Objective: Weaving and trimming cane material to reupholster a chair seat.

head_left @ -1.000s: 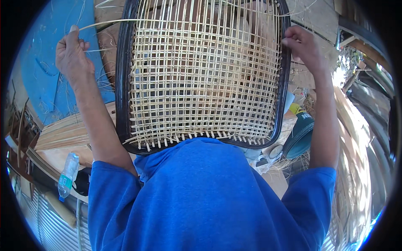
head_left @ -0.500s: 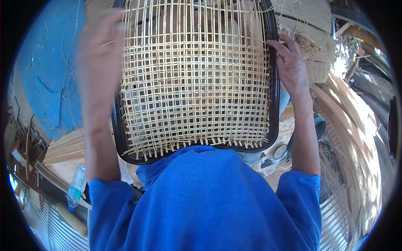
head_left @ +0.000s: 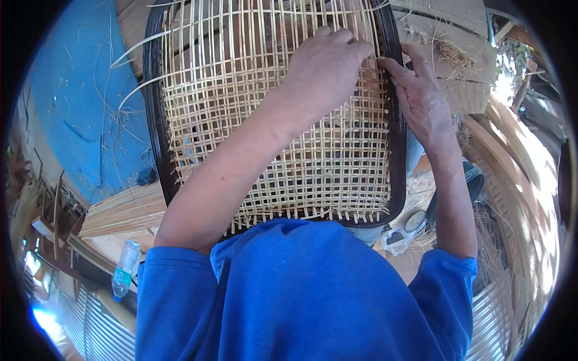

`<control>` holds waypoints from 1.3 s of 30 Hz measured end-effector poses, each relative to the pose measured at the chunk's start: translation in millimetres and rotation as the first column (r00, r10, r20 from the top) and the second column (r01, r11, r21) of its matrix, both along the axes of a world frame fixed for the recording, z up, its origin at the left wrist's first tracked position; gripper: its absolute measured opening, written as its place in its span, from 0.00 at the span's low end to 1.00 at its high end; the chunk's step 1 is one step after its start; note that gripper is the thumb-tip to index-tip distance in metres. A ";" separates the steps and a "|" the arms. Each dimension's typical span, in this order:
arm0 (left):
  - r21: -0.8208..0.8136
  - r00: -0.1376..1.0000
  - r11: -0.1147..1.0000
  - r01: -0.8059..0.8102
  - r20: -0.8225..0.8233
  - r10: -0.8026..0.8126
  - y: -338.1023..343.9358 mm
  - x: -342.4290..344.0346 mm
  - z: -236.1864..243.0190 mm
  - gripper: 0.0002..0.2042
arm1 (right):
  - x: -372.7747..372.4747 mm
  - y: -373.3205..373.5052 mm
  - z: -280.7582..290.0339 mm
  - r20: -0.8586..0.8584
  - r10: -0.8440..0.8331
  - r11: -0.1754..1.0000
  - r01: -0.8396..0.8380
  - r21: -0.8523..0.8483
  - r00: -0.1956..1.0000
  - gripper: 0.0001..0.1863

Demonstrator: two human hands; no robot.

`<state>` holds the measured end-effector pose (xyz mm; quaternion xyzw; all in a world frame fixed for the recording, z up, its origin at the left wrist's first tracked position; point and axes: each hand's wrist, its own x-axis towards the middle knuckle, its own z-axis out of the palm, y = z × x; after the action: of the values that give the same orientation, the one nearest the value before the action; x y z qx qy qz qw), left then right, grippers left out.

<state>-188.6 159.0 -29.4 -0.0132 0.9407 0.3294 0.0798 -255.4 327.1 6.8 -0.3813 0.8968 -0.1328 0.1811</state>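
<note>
Weave: cane mesh (head_left: 241, 138) filled the dark frame (head_left: 158, 150), long axis running away from the person.
Left hand (head_left: 322, 69): nearer, fingers curled together on strands by the right rail.
Right hand (head_left: 421, 99): fingers together, pinching that rail's edge.

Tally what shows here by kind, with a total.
Hands on the weave: 2, left hand and right hand
Woven cane panel in dark frame: 1
Plastic bottle: 1
Blue sheet: 1
Total: 5
</note>
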 end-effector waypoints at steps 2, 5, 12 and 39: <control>-0.003 1.000 1.000 0.013 -0.007 -0.013 -0.5 1.3 -0.5 0.15 | -0.1 -3.0 3.0 0.011 -0.012 1.000 0.012 -0.001 1.000 0.16; 0.006 1.000 1.000 0.005 0.028 -0.005 2.3 0.7 4.2 0.16 | 0.8 -1.1 -0.4 0.022 -0.033 0.999 0.033 -0.002 0.999 0.16; 0.033 0.999 0.999 -0.012 -0.032 0.013 3.9 3.1 1.7 0.16 | 1.9 0.3 -6.9 0.023 -0.075 0.996 0.076 -0.050 0.997 0.16; 0.097 0.975 0.983 -0.158 -0.144 0.171 -35.7 31.2 37.7 0.14 | 29.7 -2.3 -2.6 0.122 -0.511 0.850 0.522 -0.077 0.851 0.14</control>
<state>-157.4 123.4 8.3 -0.0626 0.9250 0.3744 -0.0192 -225.7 324.8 4.2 -0.1284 0.9479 -0.2429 0.1613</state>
